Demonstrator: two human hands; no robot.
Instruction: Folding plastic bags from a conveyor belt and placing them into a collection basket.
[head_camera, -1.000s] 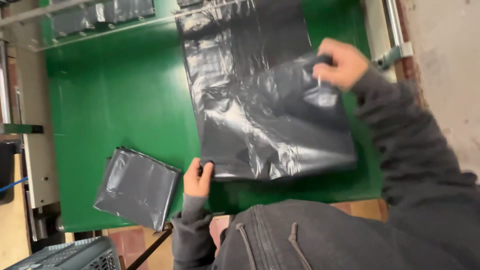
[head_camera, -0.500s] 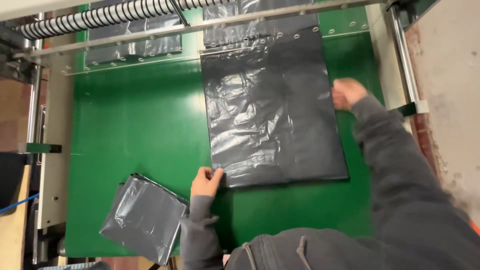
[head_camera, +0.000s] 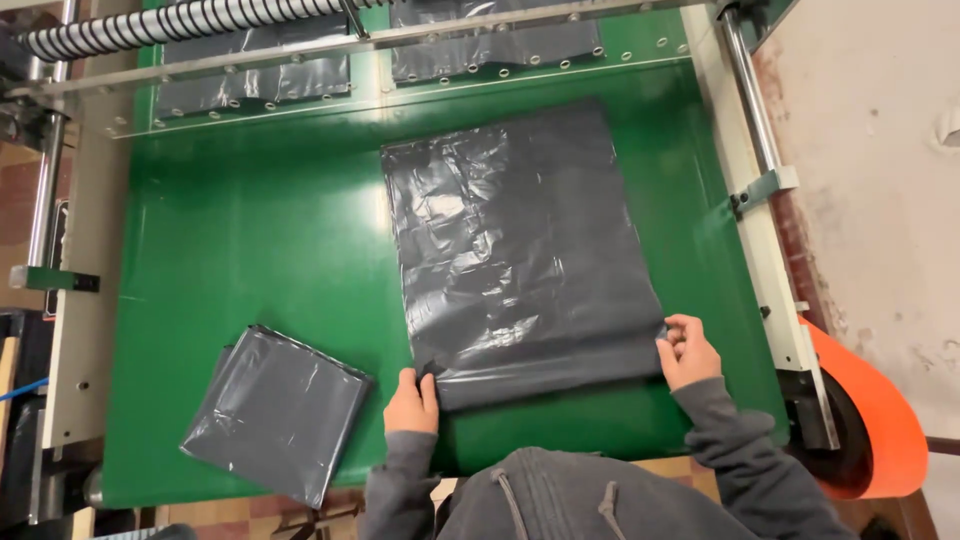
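Note:
A stack of black plastic bags lies flat on the green table, its near edge towards me. My left hand pinches the stack's near left corner. My right hand grips the near right corner with the fingers curled on the plastic. Both sleeves are dark grey.
A second, folded pile of black bags lies at the near left of the table. A metal bar with a ribbed roller runs across the far side, with more black film behind it. An orange wheel guard sits at the right.
My right hand moved from the stack's far right side down to its near right corner. The lifted fold has been laid flat. My left hand stayed at the near left corner.

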